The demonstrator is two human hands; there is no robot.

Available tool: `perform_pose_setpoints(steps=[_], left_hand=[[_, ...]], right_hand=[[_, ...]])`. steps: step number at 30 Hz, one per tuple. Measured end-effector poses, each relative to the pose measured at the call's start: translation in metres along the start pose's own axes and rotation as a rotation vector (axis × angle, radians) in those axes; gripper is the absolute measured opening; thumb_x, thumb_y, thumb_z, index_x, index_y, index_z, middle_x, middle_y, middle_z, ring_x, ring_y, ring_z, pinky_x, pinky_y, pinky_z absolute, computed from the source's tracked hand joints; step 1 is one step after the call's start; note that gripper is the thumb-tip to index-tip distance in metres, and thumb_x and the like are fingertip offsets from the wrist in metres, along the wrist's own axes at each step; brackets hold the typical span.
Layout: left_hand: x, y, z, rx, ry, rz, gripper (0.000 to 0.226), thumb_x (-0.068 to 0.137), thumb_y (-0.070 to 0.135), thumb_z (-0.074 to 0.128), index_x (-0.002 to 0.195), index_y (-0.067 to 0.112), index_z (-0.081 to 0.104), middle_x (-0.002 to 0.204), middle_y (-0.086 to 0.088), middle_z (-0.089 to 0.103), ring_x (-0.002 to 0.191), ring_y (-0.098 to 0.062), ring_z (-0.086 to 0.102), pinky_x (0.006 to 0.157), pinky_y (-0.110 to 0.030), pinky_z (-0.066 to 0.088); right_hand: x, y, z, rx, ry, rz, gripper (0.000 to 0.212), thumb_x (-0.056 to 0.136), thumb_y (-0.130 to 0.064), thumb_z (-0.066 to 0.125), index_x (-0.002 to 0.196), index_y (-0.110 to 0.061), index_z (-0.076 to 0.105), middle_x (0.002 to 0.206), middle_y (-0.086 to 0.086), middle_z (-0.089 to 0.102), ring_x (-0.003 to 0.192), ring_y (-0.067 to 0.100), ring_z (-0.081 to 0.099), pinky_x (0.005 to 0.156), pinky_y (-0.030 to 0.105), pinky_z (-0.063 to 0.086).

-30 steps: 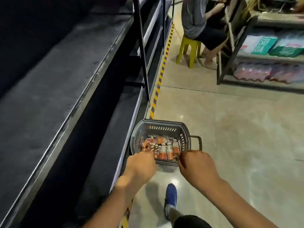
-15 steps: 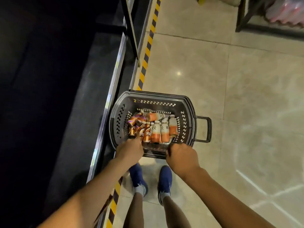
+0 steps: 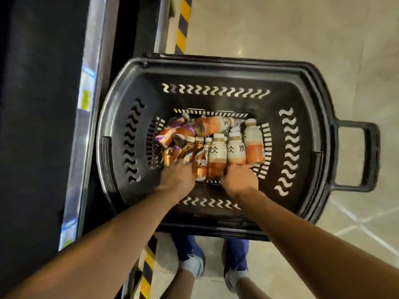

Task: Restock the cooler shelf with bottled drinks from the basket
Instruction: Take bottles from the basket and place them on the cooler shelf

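Pale tile floor (image 3: 280, 29) carries the basket (image 3: 216, 63); bottled drinks (image 3: 218, 152) lie heaped in its bottom. Now the left hand (image 3: 177, 176) and right hand (image 3: 238, 179) have dropped from its near rim onto them, fingers hidden, grip unclear. Picking seems to be starting; the cooler shelf (image 3: 43, 126) waits left of the basket.

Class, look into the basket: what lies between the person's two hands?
The head view shows two bottles between the left hand and right hand: a copper-labelled bottle and a white-and-orange bottle.
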State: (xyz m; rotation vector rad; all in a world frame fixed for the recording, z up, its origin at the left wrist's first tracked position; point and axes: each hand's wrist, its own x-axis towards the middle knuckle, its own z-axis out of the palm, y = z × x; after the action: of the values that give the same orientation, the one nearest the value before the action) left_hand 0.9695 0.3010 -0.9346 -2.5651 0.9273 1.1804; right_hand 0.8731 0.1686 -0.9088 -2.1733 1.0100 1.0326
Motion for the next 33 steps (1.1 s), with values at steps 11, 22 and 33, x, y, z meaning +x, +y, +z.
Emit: perform_pose_setpoints(steps=[11, 22, 33], left_hand=[[0.093, -0.007, 0.062, -0.346, 0.149, -0.305, 0.080, 0.084, 0.044, 0.069, 0.144, 0.011, 0.029, 0.146, -0.015, 0.039, 0.130, -0.031, 0.040, 0.099, -0.040, 0.042], [0.105, -0.034, 0.064, -0.604, 0.054, -0.288, 0.079, 0.073, 0.043, 0.079, 0.137, 0.017, 0.042, 0.133, -0.006, 0.054, 0.125, -0.027, 0.049, 0.102, -0.045, 0.045], [-0.016, 0.002, -0.067, -0.949, -0.060, -0.310, 0.065, 0.077, 0.022, 0.080, 0.133, 0.016, 0.047, 0.126, 0.006, 0.058, 0.116, -0.024, 0.058, 0.103, -0.039, 0.045]], right_hand=[[0.113, -0.040, 0.069, 0.513, 0.087, 0.418, 0.082, 0.084, -0.060, 0.063, 0.139, -0.009, 0.029, 0.134, 0.018, 0.048, 0.118, 0.037, 0.053, 0.100, 0.049, 0.045], [0.131, -0.023, 0.086, 0.790, 0.113, 0.344, 0.076, 0.078, -0.062, 0.067, 0.130, -0.014, 0.040, 0.125, 0.010, 0.062, 0.113, 0.034, 0.059, 0.098, 0.046, 0.049], [-0.027, 0.021, -0.053, 0.912, -0.010, 0.178, 0.054, 0.072, -0.049, 0.077, 0.114, -0.021, 0.058, 0.103, 0.004, 0.070, 0.080, 0.004, 0.066, 0.069, 0.017, 0.051]])
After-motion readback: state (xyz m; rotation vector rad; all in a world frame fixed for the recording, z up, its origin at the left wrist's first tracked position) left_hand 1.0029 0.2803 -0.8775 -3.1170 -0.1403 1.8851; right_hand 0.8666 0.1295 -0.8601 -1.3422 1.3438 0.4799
